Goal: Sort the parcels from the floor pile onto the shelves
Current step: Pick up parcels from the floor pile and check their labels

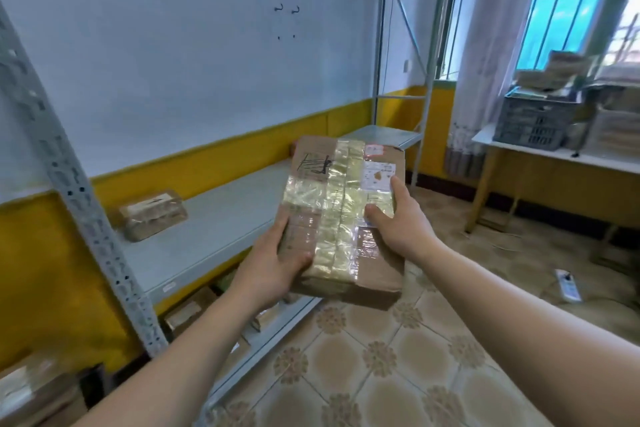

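Note:
A flat brown cardboard parcel (341,215), wrapped in clear tape with a white label near its top right, is held up in front of me over the tiled floor. My left hand (273,265) grips its lower left edge, thumb on top. My right hand (398,218) holds its right side, thumb pressed on the taped face. The grey metal shelf (221,218) runs along the wall to the left, just behind the parcel. One small taped parcel (150,213) lies on that shelf at its left end.
Several parcels sit on the lower shelf level (188,310) and at the bottom left (31,388). A perforated shelf post (69,191) stands left. A white table (554,152) with a grey crate (535,123) and boxes is at the right. A power strip (568,284) lies on the floor.

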Demonstrator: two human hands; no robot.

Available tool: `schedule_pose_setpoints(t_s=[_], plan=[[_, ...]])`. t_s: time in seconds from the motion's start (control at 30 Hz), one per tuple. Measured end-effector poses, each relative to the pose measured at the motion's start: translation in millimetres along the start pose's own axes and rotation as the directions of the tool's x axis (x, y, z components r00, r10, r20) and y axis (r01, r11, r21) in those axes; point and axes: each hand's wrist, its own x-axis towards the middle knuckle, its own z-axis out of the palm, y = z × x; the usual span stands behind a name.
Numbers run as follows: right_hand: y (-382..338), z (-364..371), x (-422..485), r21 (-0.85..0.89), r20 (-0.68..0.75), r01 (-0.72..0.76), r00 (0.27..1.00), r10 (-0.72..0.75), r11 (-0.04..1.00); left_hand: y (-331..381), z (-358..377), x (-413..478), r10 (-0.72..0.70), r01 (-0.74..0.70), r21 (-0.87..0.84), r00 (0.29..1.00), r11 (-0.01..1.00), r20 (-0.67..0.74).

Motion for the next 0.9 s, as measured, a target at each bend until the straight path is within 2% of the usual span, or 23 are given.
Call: schedule_pose_setpoints(t_s=[0.2, 0.47, 0.63, 0.9], plan=[[49.1, -23.5, 77.7, -0.094, 0.044, -0.111, 0.992, 0.116, 0.989, 11.3, 53.1, 83.3, -0.049, 0.046, 0.043, 0.996, 0.998, 0.071], [85.5, 6.9, 213.0, -0.140, 0.068, -0.208, 0.973, 0.219, 0.968, -19.5, 85.5, 234.1, -0.053, 0.045, 0.062, 0.989, 0.997, 0.137], [103.5, 23.1, 306.2, -0.144, 0.060, -0.296, 0.950, 0.307, 0.944, -26.6, 103.4, 338.2, -0.045, 0.028, 0.093, 0.981, 0.995, 0.189], [156.0, 8.7, 429.4, -0.136, 0.023, -0.367, 0.927, 0.373, 0.920, -11.0, 150.2, 468.9, -0.036, 0.008, 0.097, 0.957, 0.995, 0.287]])
